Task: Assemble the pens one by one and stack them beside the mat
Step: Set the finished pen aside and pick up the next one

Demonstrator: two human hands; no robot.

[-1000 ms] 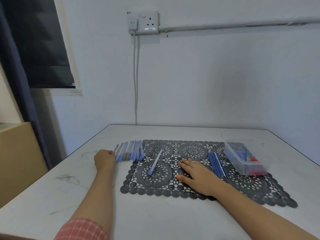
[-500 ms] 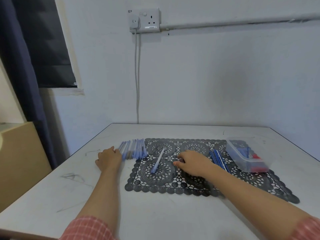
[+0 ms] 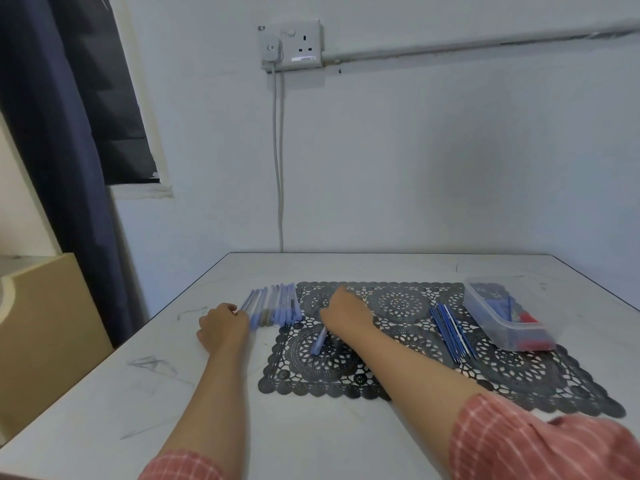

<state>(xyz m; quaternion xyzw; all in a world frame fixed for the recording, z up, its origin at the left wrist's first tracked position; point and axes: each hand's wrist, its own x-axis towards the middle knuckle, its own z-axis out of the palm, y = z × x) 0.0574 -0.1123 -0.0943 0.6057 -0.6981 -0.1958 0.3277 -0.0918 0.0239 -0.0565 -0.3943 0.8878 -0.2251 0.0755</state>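
right hand (image 3: 346,315) gone from lying flat at the middle of the mat (image 3: 519,379), by the blue refills (image 3: 452,329), leftward across it, now covering the far end of the loose pen (image 3: 318,341)

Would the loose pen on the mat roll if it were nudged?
Probably only a little: the pen is slim and looks round, but the openwork mat should catch it. It looks light, being thin, probably plastic. It is likely stiff, as it lies straight.

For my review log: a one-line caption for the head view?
Right hand over a loose pen on the mat; left hand at the pen stack beside it.
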